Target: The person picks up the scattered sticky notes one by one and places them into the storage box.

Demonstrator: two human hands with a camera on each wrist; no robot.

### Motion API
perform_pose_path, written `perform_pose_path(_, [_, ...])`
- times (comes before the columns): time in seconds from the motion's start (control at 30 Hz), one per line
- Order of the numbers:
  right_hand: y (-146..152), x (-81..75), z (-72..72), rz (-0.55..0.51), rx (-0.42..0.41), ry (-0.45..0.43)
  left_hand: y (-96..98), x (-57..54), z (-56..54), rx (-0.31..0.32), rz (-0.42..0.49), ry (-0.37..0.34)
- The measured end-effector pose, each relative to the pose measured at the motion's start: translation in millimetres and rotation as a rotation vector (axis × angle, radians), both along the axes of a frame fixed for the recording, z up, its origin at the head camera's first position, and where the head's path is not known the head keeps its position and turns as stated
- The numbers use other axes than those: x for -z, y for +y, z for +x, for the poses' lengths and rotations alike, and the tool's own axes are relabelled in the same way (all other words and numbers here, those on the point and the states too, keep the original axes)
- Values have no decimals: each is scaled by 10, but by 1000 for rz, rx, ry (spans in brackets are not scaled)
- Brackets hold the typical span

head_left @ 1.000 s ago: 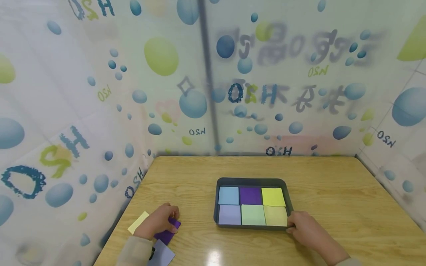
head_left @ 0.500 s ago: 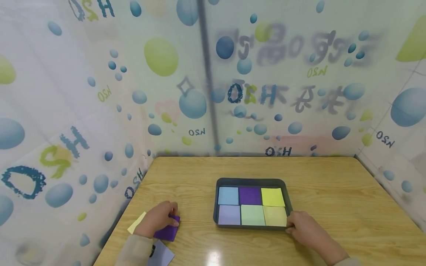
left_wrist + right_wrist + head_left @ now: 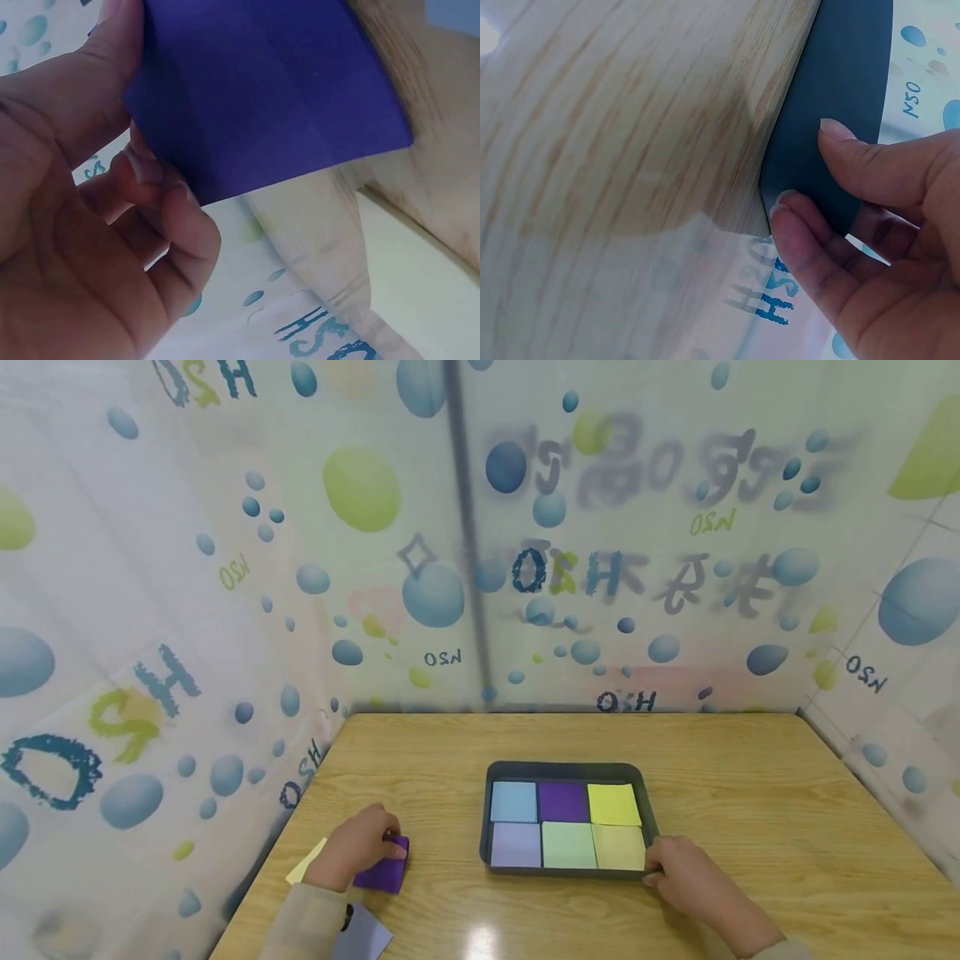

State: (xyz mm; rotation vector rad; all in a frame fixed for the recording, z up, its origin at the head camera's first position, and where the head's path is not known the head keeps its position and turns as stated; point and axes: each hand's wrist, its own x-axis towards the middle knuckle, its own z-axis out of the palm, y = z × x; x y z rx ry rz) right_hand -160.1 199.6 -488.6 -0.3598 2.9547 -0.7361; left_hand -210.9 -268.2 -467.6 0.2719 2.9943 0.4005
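Observation:
My left hand [image 3: 362, 839] pinches a purple paper square [image 3: 384, 872] at the table's left. In the left wrist view the square [image 3: 277, 90] bends slightly, with the thumb on its face and the fingers curled by its edge. At the near right corner of a dark rectangular tray [image 3: 562, 872], my right hand [image 3: 686, 872] grips the wall. The right wrist view has thumb and fingers around that tray corner [image 3: 817, 97]. Inside the tray lie two rows of squares: light blue [image 3: 514, 802], purple [image 3: 564, 802] and yellow [image 3: 615, 804] behind, lilac [image 3: 516, 845], pale green [image 3: 569, 845] and cream [image 3: 618, 847] in front.
A pale yellow square [image 3: 303, 864] lies partly hidden behind the left hand. Nearer the front edge is a lilac-grey square [image 3: 363, 933], partly under the sleeve. Patterned curtains [image 3: 420, 635] enclose the wooden table [image 3: 420, 752] at the back and sides.
My left hand has lifted the purple square's edge and moved slightly away from the front, turning the square a little. The right hand and the tray stay in place.

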Motion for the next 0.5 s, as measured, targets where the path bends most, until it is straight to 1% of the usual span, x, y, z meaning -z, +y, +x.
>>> perform_pose_path(0.1, [-2, 2, -1, 1, -1, 4, 11, -22, 11, 0, 12, 18])
perform_pose_path(0.27, [3, 8, 6, -1, -11, 22, 30, -53, 27, 5, 38, 26])
perform_pose_path(0.37, [13, 13, 12, -4, -24, 36, 53, -82, 30, 14, 23, 32])
perform_pose_path(0.5, [23, 21, 11, -7, -34, 43, 89, -108, 14, 40, -4, 58])
